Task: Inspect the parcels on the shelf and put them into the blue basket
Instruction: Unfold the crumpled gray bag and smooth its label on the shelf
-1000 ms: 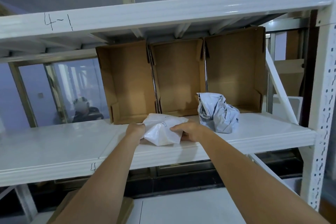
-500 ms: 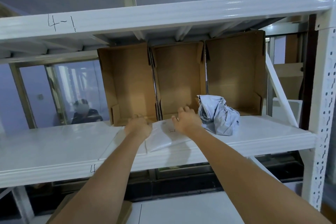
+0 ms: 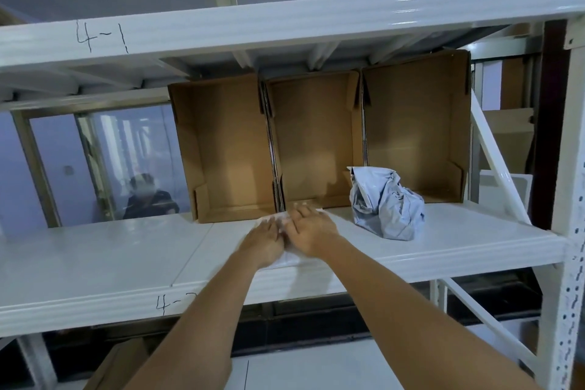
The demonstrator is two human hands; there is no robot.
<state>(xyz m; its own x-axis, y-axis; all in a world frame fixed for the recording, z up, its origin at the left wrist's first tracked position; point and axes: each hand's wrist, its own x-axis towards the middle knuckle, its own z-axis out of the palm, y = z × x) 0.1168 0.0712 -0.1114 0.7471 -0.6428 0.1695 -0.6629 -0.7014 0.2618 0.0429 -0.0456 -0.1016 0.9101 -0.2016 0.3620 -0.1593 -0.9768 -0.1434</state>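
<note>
**Flat parcel under both hands at shelf front**

The flat white plastic mailer parcel [image 3: 292, 258] lies on the white metal shelf [image 3: 459, 242], left of the crumpled grey plastic parcel [image 3: 384, 203]. Left hand [image 3: 264, 242] and right hand [image 3: 311, 231] press on it, fingers extended, equally near. Long axis: cannot tell.

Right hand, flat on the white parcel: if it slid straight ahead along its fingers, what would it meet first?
Probably the middle open brown cardboard box: the right hand points its fingertips at that box's low front lip, just beyond the flat white plastic parcel. Depth is uncertain.
</note>
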